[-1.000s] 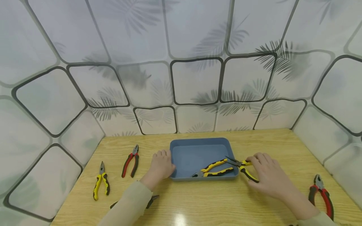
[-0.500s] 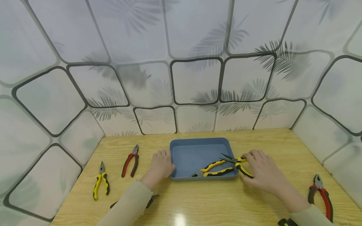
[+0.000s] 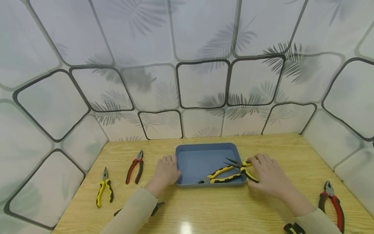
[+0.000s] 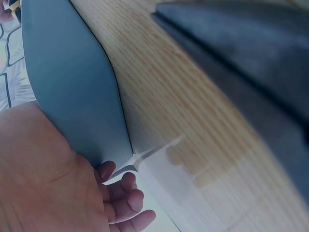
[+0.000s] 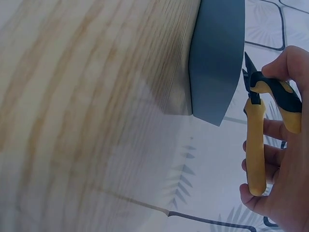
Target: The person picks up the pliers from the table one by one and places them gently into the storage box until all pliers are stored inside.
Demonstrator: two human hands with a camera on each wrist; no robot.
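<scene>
Long-nose pliers (image 3: 244,170), yellow and black in the handles, are held over the right end of the blue tray (image 3: 198,161). Beneath everything is the wood-grained table (image 3: 204,208), with more tools spread to either side: a red-and-black pair (image 3: 138,161) and a yellow pair (image 3: 105,178) on the left, a red-handled pair (image 3: 330,193) on the right. Next in size comes the tray, where another yellow-and-black pair (image 3: 225,179) lies along the near wall. The person's left hand (image 3: 167,170) holds its left end, fingers bent along the outside, the thumb apparently over the rim. The right hand (image 3: 270,175) has its thumb on one handle of the long-nose pliers and its fingers curled round the other. It has moved leftward over the last second, bringing the slim, slightly parted tips farther over the tray. That seems to advance the work, though the tool is not yet released; whether it touches the pair below cannot be told.
</scene>
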